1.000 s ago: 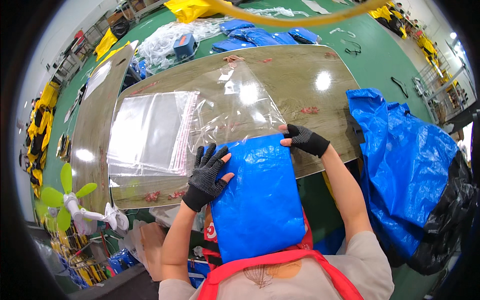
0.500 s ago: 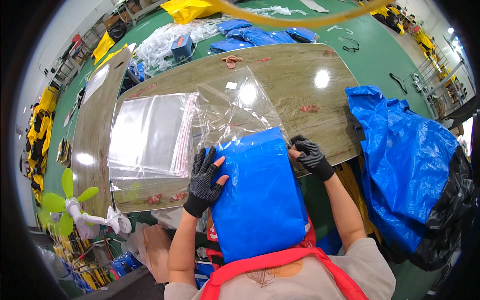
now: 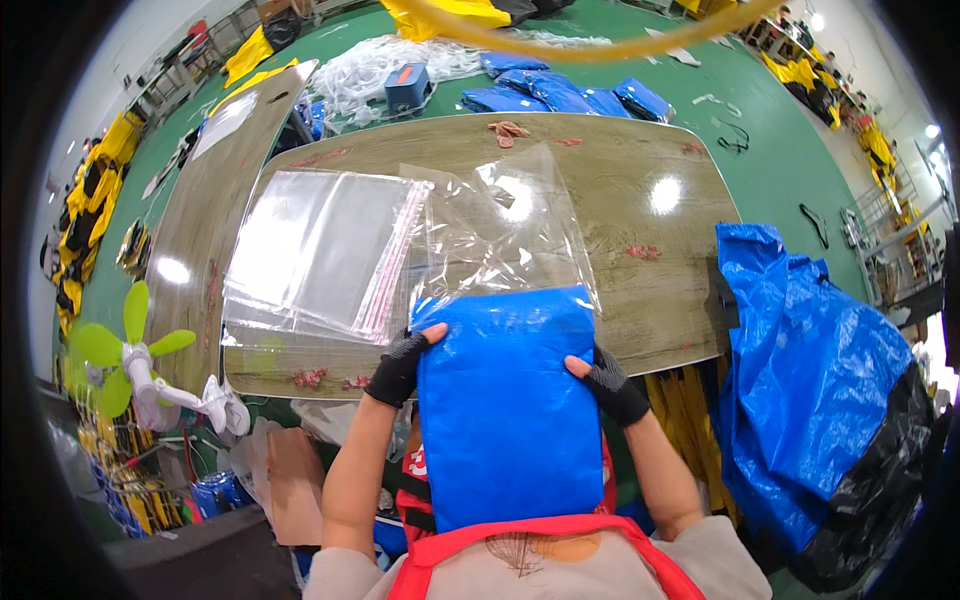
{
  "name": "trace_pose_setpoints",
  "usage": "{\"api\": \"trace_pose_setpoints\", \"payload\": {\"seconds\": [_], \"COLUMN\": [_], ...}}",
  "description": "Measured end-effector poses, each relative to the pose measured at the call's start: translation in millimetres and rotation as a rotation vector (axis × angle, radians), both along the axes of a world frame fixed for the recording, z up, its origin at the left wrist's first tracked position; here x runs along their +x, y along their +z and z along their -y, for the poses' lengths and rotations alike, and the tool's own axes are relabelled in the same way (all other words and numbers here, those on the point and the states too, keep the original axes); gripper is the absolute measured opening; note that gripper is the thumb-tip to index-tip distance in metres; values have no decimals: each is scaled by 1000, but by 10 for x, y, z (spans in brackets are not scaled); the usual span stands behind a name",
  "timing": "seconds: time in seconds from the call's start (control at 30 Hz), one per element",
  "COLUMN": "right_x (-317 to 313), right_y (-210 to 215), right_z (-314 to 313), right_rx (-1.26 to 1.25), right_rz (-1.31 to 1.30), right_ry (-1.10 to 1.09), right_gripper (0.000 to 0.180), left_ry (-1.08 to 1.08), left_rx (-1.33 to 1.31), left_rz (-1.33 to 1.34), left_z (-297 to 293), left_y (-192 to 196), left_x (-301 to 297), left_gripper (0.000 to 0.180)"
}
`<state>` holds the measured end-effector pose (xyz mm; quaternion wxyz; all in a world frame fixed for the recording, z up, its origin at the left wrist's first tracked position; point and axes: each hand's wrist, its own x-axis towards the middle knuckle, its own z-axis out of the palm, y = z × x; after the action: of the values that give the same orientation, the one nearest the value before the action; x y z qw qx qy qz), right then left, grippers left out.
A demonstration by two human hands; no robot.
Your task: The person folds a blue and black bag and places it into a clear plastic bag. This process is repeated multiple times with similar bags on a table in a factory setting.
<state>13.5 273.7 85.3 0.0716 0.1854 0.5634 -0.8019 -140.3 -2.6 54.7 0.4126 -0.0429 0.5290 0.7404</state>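
Note:
A folded blue plastic tarp [image 3: 510, 410] lies in front of me, its far end at the table edge and its near end against my apron. My left hand [image 3: 403, 365], in a black fingerless-thumb glove, grips its left edge, with the thumb on top and the fingers hidden underneath. On the opposite edge, my right hand [image 3: 607, 383] holds it the same way, in a matching glove. The tarp's far end meets the mouth of a clear plastic bag [image 3: 500, 235] spread on the table; how far it goes inside is hard to see.
A stack of clear bags [image 3: 320, 250] lies left on the wood-pattern table [image 3: 660, 290]. A large blue and black sheet [image 3: 800, 390] hangs at the right. A green-bladed fan [image 3: 135, 350] stands lower left. Folded blue packages [image 3: 545, 90] lie on the floor beyond.
My right hand has moved from the bag's corner down onto the tarp's right edge. My left hand has gone from lying spread on top to gripping the left edge.

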Motion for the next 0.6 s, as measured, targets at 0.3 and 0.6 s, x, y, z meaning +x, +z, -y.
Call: {"api": "trace_pose_setpoints", "payload": {"seconds": [0.3,0.6], "right_x": [729,1034], "right_y": [-14,-121], "right_z": [172,275], "right_rx": [112,447], "right_rz": [133,-148], "right_ry": [-218,148], "right_gripper": [50,46], "left_ry": [32,-271], "left_rx": [-163,-232], "left_rz": [-452,-410], "left_z": [-67,586], "left_y": [191,-66], "left_x": [1074,1044], "left_gripper": [73,72]}}
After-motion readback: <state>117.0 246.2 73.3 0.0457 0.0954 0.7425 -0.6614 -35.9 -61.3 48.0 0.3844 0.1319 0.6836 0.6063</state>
